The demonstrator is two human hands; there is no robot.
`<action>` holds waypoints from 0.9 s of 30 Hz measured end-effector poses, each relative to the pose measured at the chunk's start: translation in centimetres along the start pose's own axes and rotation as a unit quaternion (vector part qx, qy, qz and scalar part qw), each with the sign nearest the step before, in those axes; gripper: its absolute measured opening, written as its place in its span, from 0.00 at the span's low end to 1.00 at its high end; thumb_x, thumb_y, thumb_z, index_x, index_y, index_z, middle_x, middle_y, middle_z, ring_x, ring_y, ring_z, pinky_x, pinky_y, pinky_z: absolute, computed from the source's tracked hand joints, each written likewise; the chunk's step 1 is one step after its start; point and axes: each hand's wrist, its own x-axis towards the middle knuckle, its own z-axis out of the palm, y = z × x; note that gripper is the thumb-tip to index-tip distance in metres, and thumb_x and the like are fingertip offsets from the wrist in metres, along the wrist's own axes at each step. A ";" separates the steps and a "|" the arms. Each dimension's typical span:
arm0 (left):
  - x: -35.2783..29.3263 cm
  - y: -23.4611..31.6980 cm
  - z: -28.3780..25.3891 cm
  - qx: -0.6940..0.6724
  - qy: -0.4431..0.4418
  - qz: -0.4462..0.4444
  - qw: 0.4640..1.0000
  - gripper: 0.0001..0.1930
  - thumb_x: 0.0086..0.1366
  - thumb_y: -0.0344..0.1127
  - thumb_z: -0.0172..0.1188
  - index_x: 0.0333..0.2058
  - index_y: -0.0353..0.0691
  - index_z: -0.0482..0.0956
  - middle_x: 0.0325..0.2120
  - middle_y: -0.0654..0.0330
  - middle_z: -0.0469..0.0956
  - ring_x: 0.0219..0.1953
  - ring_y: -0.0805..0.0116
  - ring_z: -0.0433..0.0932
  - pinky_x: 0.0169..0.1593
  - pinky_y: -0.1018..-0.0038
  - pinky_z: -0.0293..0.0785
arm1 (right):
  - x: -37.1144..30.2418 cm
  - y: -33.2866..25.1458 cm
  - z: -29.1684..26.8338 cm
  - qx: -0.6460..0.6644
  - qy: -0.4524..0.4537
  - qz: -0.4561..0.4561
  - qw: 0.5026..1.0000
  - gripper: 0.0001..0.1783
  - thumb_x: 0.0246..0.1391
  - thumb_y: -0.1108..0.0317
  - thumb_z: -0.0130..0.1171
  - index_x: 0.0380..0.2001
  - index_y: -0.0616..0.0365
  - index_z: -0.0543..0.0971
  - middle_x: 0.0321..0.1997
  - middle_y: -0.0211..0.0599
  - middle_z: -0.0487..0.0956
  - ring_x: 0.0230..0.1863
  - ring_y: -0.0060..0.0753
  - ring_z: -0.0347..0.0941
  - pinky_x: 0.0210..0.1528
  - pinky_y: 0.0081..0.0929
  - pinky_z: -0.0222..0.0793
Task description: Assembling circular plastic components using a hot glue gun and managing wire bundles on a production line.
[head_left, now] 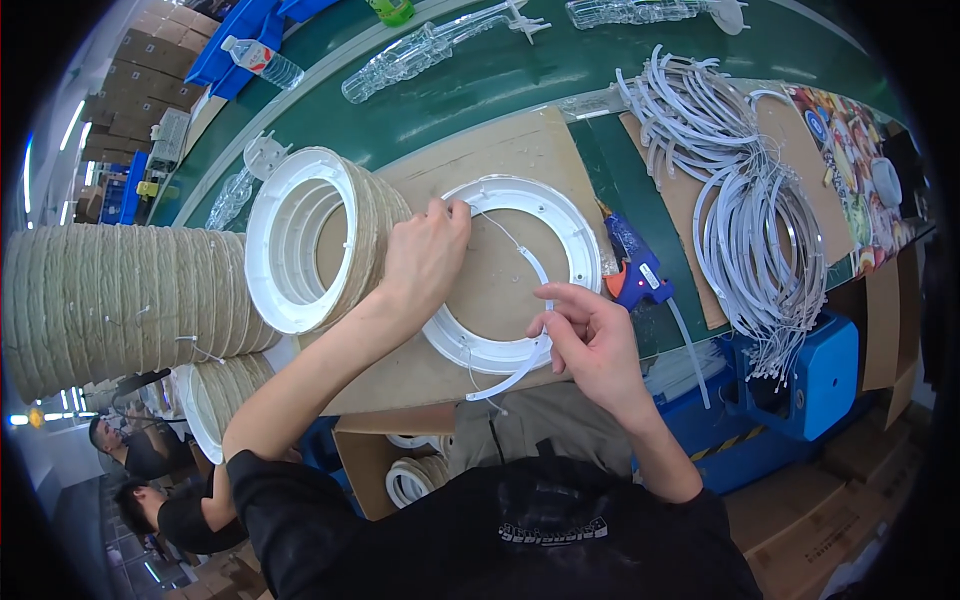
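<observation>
A white plastic ring (572,225) lies flat on a cardboard sheet in front of me. My left hand (428,250) is closed at its upper left rim, fingertips pressed together; what they pinch is hidden. Beside those fingertips runs a thin wire (503,232) that leads to a curved white light strip (515,382). My right hand (592,340) pinches this strip between thumb and fingers over the ring's right side. The strip's lower end reaches past the ring's near edge. Left of the ring stands a cord-wrapped cylinder (375,215) with a white ringed opening.
A blue glue gun (637,265) with a glue stick lies right of the ring. Farther right is a pile of bundled light strips (760,225) on cardboard. Large cord-wrapped cylinders (120,300) crowd the left. Clear plastic pieces (430,55) and a water bottle (262,62) lie at the back.
</observation>
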 end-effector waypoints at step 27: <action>-1.3 -0.7 -0.4 -0.126 -0.045 -0.017 0.991 0.14 0.57 0.22 0.60 0.43 0.28 0.72 0.37 0.45 0.79 0.38 0.54 0.84 0.39 0.64 0.82 | -0.1 -0.3 -0.3 0.014 0.001 -0.011 1.000 0.20 0.62 0.77 0.51 0.57 0.67 0.72 0.40 0.40 0.81 0.21 0.15 0.71 0.23 0.13 0.68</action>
